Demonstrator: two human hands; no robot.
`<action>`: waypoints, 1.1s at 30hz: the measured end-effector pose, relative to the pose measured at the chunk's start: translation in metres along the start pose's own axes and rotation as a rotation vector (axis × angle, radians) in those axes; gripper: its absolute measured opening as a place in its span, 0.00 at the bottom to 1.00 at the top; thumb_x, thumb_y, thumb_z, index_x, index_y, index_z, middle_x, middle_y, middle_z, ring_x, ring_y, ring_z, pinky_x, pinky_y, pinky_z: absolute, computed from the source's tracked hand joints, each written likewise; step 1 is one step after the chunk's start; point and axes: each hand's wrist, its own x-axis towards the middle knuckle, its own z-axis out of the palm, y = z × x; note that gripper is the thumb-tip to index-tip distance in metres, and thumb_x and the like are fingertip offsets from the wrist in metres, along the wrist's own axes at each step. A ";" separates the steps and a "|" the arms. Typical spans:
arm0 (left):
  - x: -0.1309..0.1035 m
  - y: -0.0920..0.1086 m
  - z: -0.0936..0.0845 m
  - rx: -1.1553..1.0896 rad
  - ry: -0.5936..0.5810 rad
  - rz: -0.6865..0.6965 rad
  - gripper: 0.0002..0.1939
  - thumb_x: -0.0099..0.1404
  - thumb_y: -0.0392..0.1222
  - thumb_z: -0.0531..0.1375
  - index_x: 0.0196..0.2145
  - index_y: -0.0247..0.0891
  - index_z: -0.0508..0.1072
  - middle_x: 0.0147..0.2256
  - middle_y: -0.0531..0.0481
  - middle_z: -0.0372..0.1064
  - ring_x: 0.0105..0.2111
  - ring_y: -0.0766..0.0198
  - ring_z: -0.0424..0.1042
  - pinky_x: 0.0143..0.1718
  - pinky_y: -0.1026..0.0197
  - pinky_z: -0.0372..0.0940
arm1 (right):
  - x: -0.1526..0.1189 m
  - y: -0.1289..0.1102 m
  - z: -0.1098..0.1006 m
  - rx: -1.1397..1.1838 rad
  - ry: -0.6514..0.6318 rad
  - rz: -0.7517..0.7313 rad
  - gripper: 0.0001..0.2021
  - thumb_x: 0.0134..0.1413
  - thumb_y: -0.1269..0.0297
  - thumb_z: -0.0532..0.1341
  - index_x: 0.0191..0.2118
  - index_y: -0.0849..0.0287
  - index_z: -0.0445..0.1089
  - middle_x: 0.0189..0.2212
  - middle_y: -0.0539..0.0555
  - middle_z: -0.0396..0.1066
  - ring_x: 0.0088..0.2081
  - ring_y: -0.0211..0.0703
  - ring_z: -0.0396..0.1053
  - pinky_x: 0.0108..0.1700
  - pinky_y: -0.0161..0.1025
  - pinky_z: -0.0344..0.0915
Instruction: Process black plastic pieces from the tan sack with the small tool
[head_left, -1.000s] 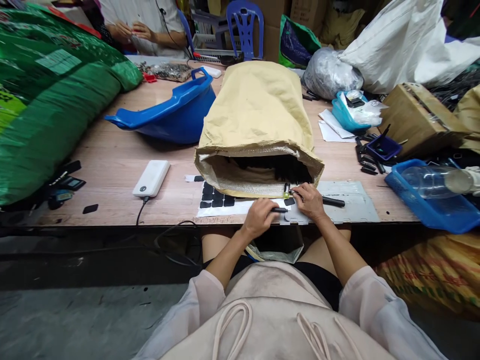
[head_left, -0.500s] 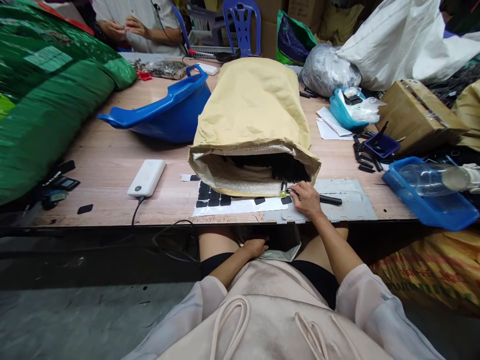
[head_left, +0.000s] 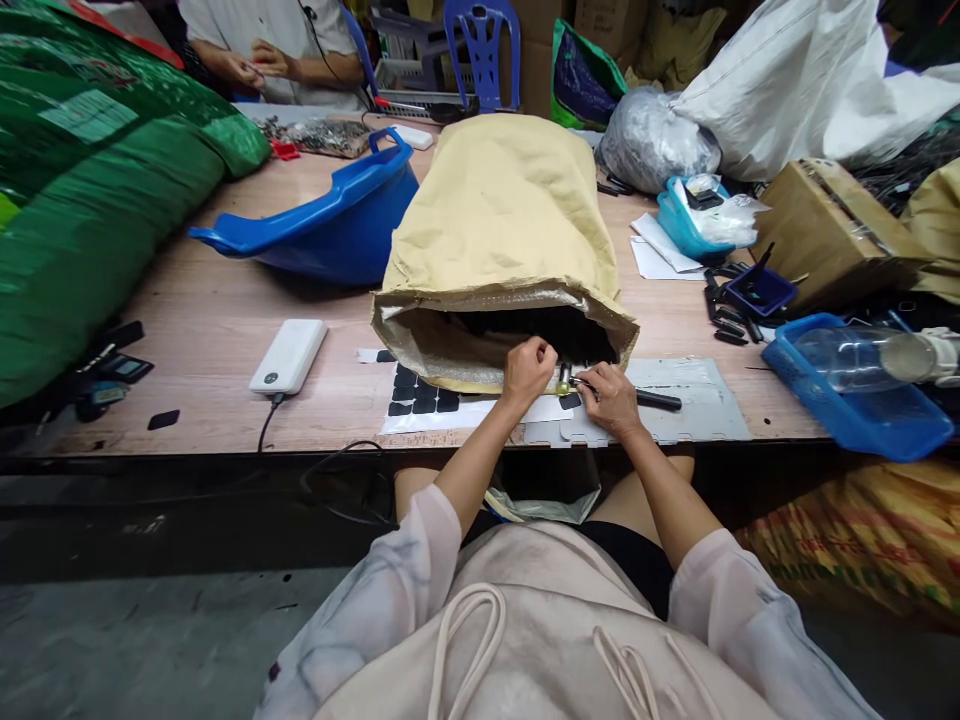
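Note:
A large tan sack [head_left: 517, 200] lies on the table with its mouth toward me and dark items inside. My left hand [head_left: 529, 372] is at the sack's lower lip, its fingers curled together; whatever they may hold is too small to make out. Just to its right, my right hand [head_left: 609, 396] pinches something small and dark beside a little yellow-green and metallic piece [head_left: 564, 380]. A black rod-like handle [head_left: 658, 400] extends right from under that hand. Under the sack's lip lies a white sheet [head_left: 480, 413] with black rounded stickers [head_left: 426, 399].
A blue basin [head_left: 330, 225] leans left of the sack. A white power bank [head_left: 289, 356] with a cable lies at the front left. On the right are a blue tray [head_left: 862, 400] with a bottle and a cardboard box [head_left: 836, 235]. Across the table, a person's hands [head_left: 262, 65] are visible.
My left hand has risen from my lap to the sack's mouth. My right hand has stayed nearly in place beside the small yellow-green piece.

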 end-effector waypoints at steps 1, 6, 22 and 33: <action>0.014 0.000 0.006 0.051 0.002 -0.080 0.10 0.68 0.39 0.59 0.37 0.36 0.81 0.34 0.41 0.80 0.36 0.54 0.78 0.40 0.58 0.69 | 0.000 0.000 0.000 0.002 0.000 0.004 0.10 0.66 0.64 0.59 0.45 0.54 0.78 0.38 0.57 0.72 0.42 0.50 0.66 0.46 0.45 0.65; 0.038 -0.007 0.020 0.177 -0.075 -0.236 0.09 0.62 0.40 0.66 0.39 0.36 0.82 0.37 0.33 0.80 0.42 0.43 0.80 0.41 0.53 0.69 | 0.000 0.000 0.000 0.017 -0.007 0.026 0.10 0.66 0.64 0.59 0.45 0.54 0.78 0.38 0.57 0.72 0.42 0.50 0.66 0.46 0.46 0.65; -0.061 -0.067 -0.025 0.089 -0.279 0.321 0.10 0.67 0.44 0.67 0.46 0.44 0.80 0.42 0.50 0.74 0.41 0.60 0.75 0.43 0.61 0.69 | 0.001 -0.001 0.000 -0.048 0.011 -0.019 0.14 0.71 0.63 0.53 0.47 0.55 0.77 0.39 0.58 0.72 0.42 0.50 0.66 0.47 0.46 0.65; -0.055 -0.068 -0.020 0.054 -0.280 0.259 0.13 0.66 0.43 0.68 0.49 0.47 0.81 0.43 0.50 0.73 0.41 0.60 0.75 0.44 0.61 0.69 | -0.018 -0.051 -0.022 0.162 0.102 0.024 0.19 0.73 0.62 0.51 0.63 0.50 0.70 0.44 0.57 0.74 0.46 0.47 0.74 0.50 0.41 0.72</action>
